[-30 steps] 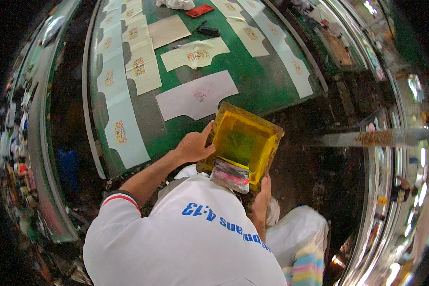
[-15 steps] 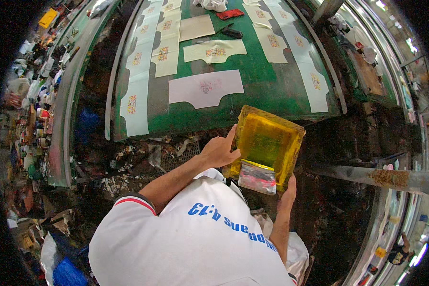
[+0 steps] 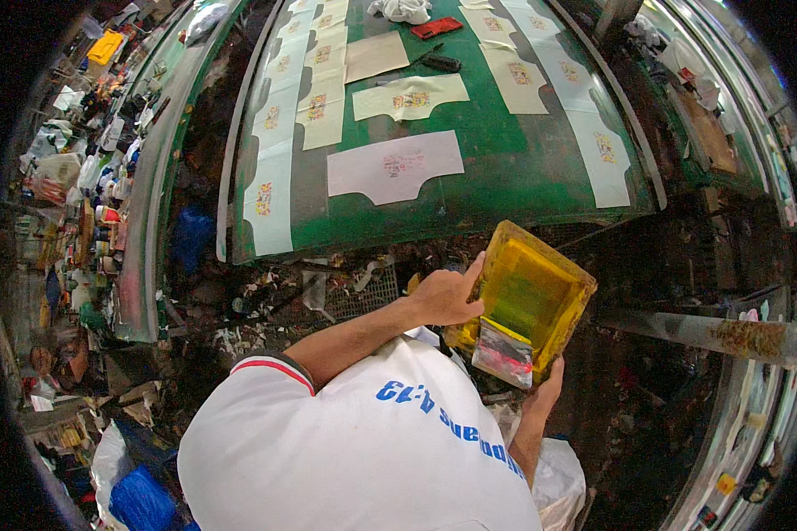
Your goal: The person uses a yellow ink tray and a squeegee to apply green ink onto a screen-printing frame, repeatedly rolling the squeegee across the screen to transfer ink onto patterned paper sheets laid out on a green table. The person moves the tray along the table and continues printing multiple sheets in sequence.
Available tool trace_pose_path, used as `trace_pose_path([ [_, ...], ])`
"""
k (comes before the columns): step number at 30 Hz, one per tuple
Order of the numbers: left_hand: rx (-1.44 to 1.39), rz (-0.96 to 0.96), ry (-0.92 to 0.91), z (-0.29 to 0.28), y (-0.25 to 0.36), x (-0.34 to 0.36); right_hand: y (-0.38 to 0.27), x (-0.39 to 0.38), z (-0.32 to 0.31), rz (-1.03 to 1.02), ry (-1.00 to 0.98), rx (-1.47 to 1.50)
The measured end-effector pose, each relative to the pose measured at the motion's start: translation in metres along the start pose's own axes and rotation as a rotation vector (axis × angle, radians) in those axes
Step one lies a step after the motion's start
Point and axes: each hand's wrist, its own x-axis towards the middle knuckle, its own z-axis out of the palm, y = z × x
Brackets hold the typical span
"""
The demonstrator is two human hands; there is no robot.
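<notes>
A screen printing frame (image 3: 584, 288) with yellow mesh is held tilted in front of my body, off the table's near edge. My left hand (image 3: 447, 292) grips its left side, index finger stretched along the edge and the other fingers curled. At its lower right corner, my right hand (image 3: 547, 389) holds the rim, its fingers partly hidden. A squeegee (image 3: 503, 352), grey and smeared with red, rests inside the frame at the lower end. Beyond it, a pale cut fabric piece (image 3: 397, 168) with a faint pink print lies on the green printing table (image 3: 496, 181).
More printed fabric pieces (image 3: 412, 96) lie on the table in columns along both sides. A red item (image 3: 436, 27), a dark tool (image 3: 441, 63) and a white crumpled cloth (image 3: 400, 9) sit farther back. Cluttered shelving (image 3: 88, 177) stands left; a metal pipe (image 3: 682, 327) juts in from the right.
The frame and both hands have shifted right and lower in the view, and the frame has turned slightly clockwise. The squeegee has moved along inside it. The table also appears farther right.
</notes>
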Motion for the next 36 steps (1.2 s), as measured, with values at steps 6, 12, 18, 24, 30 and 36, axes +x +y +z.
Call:
trace_pose_path([
  [6,0.01,0.058,0.0,-0.004,0.01,0.019,0.001,0.016,-0.016,-0.06,0.06,0.032],
  [12,-0.036,0.07,0.074,-0.017,-0.012,0.037,-0.021,0.025,0.029,-0.06,0.08,0.001],
  [18,-0.091,0.003,0.103,-0.032,-0.044,0.055,-0.032,0.056,0.061,-0.103,0.054,-0.104],
  [24,-0.179,0.001,0.214,-0.064,-0.074,0.075,-0.049,0.087,0.111,-0.167,-0.02,-0.248],
  [30,-0.234,-0.086,0.258,-0.091,-0.112,0.085,-0.066,0.106,0.175,-0.105,-0.079,-0.33],
  [36,-0.203,-0.073,0.278,-0.118,-0.128,0.104,-0.063,0.118,0.218,-0.141,-0.076,-0.342],
])
